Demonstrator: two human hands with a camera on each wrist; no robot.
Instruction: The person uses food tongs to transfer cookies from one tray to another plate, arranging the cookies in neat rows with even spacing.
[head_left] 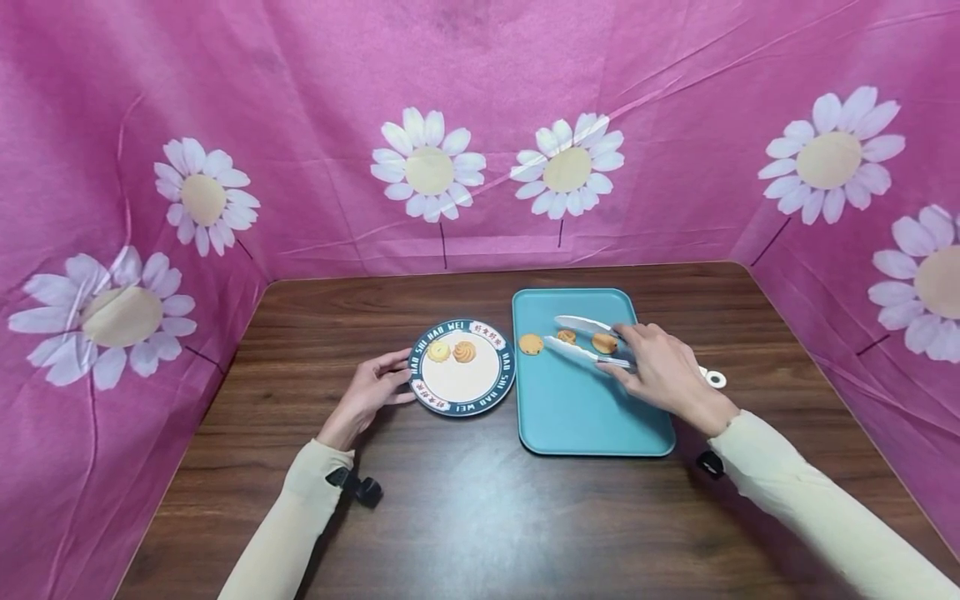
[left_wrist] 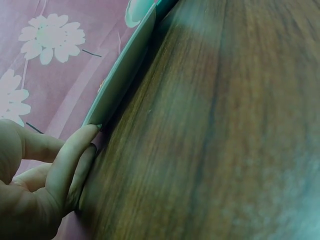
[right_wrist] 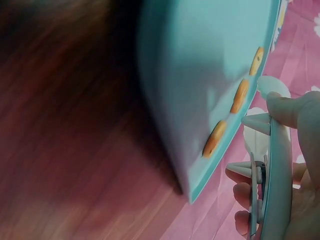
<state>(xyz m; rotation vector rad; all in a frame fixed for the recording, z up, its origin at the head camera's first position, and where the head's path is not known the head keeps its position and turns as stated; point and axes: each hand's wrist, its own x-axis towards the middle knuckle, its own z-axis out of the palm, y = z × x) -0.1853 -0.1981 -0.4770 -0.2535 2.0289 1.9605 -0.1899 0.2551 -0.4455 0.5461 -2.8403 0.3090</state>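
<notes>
My left hand (head_left: 369,392) holds the left rim of a round plate (head_left: 457,387) with a dark patterned border. On the plate lie a pale yellow cookie (head_left: 438,352) and a swirled brown cookie (head_left: 464,352). Over the blue tray (head_left: 585,421), my right hand (head_left: 663,371) grips a pair of white-tipped tongs (head_left: 576,350), their arms spread apart. Three cookies lie on that tray: a round one (head_left: 531,344) at the left edge, a middle one (head_left: 566,337) between the tong arms, and another (head_left: 604,342) nearest the fingers. The right wrist view shows the tongs (right_wrist: 280,185) above the tray's edge.
A brown wooden table (head_left: 450,500) carries plate and tray, which stand side by side, almost touching. Pink cloth (head_left: 315,100) with white daisies hangs around the back and sides. Black straps with small devices (head_left: 360,487) sit on the wrists.
</notes>
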